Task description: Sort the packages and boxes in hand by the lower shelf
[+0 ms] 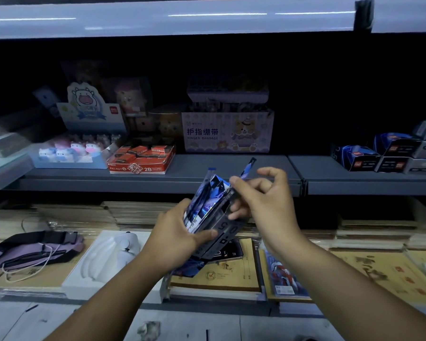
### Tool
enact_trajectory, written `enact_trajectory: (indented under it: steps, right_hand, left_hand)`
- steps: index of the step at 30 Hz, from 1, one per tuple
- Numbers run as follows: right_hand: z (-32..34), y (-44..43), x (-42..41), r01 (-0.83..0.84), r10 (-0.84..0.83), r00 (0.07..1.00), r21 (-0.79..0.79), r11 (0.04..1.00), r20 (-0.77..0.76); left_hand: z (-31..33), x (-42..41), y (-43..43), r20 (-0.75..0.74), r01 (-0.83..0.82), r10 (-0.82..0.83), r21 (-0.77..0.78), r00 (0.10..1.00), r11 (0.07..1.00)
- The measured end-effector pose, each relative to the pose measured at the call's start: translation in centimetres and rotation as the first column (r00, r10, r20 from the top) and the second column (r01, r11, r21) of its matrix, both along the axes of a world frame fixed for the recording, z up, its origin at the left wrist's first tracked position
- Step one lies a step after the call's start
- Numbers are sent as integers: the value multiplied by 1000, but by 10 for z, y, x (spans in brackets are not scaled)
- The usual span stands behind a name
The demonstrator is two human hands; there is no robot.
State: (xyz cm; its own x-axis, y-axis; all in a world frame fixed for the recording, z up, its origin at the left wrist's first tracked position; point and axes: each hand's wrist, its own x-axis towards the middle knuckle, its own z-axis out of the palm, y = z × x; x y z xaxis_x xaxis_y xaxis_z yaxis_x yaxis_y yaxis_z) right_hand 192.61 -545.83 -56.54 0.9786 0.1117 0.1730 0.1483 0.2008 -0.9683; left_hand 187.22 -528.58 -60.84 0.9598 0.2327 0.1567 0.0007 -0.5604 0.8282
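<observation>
Grey shop shelf [231,168], dim aisle

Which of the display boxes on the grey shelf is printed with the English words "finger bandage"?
The pale lilac box with a cartoon bear, standing behind the hands; the red box to its left reads "2B".

Two hands, the left hand [175,236] and right hand [261,193], one dark display box [221,227] of several blue packets [207,200], count unclear; one red 2B box [142,159], one finger-bandage carton [228,132], one purple pouch [35,249], one white fan [126,244].
</observation>
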Motion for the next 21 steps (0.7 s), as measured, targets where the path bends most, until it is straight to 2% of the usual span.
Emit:
enact_trajectory:
  steps: [3,6,11,14,17,21]
  right_hand:
    - [0,2,1,-33,30,999,-68,997,-44]
    - [0,-2,4,-32,32,999,-126,991,-5]
    - [10,-9,5,54,-49,990,-40,998,129]
    - [18,-18,14,176,-185,966,65,982,181]
    - [20,-29,23,251,-269,941,113,961,203]
    - [17,-41,33,275,-292,936,109,955,196]
  left_hand:
    - [-1,1,-1,11,-6,6,11,1000,1000]
    - [0,2,1,11,-26,26,-16,1000,1000]
    - [1,4,4,2,-34,34,-74,999,997]
    - [0,3,6,-14,-45,44,-82,999,996]
    - [0,3,12,-27,-63,60,-136,998,989]
    - [0,2,15,-45,-60,53,-153,998,986]
